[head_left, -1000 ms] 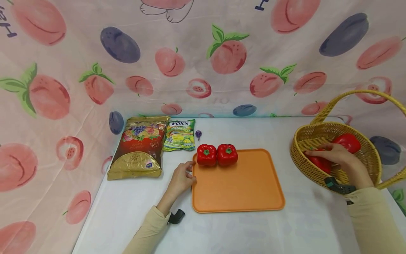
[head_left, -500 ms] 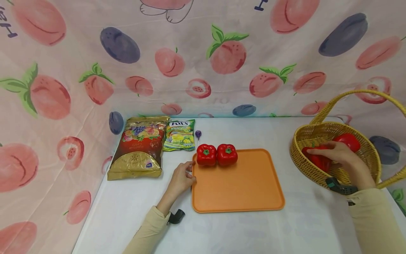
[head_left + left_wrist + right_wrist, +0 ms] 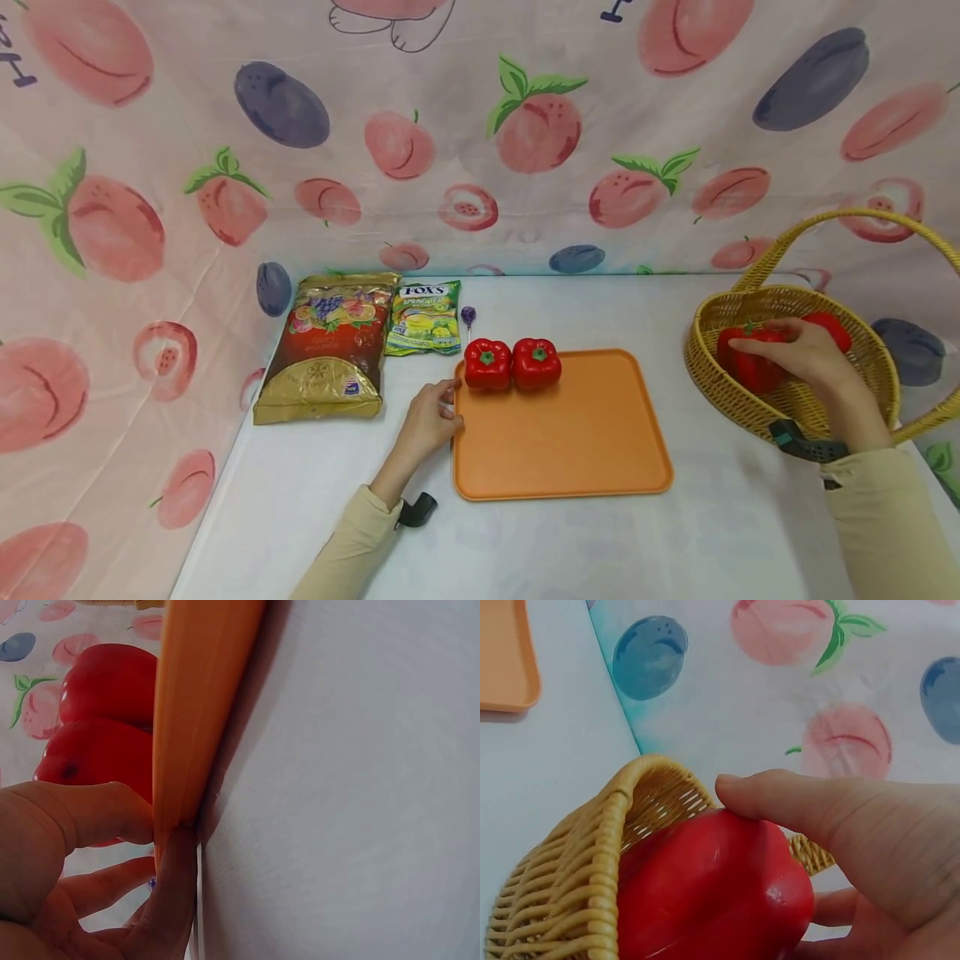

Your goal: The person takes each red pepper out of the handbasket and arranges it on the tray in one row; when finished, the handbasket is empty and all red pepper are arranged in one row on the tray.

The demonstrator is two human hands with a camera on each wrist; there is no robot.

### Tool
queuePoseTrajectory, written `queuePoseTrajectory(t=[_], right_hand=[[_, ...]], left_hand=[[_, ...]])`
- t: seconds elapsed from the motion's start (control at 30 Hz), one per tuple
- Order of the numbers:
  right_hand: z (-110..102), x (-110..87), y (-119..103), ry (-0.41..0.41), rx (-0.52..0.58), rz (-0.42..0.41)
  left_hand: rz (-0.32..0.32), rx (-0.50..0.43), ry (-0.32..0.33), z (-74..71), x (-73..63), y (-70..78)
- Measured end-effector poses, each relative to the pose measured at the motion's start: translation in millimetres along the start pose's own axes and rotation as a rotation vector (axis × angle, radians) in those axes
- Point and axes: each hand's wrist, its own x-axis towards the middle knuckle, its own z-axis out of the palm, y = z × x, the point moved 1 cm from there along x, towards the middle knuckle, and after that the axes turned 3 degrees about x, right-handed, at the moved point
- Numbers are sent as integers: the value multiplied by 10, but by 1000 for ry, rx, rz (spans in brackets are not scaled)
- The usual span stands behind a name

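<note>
My right hand [image 3: 806, 354] is inside the wicker basket [image 3: 701, 358], gripping a red bell pepper [image 3: 750, 362]. In the right wrist view the thumb lies along one side of this bell pepper [image 3: 712, 885] and the fingers go behind the other side. Another red bell pepper [image 3: 831, 330] sits deeper in the basket, partly covered by the hand. My left hand [image 3: 429, 425] pinches the left rim of the orange tray [image 3: 562, 442], thumb on the inside and a finger outside. Two red bell peppers [image 3: 487, 364] stand side by side at the tray's far left corner.
Left of the tray lie a large brown and gold candy bag [image 3: 326, 350] and a small green Fox's candy bag [image 3: 425, 318]. A purple lollipop [image 3: 468, 316] lies behind the bell peppers. The basket's tall handle [image 3: 780, 250] arches over its opening. A fruit-print cloth [image 3: 525, 208] backs the white table.
My right hand has risen slightly in the basket, and the bell pepper in it has come up and tipped more upright. The left hand and tray look unmoved.
</note>
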Motion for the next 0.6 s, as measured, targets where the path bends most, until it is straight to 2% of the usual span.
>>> queuePoseTrajectory(t=[0.6], right_hand=[[21, -123, -189, 126, 22, -165]], left_hand=[[-11, 2, -9, -1, 3, -5]])
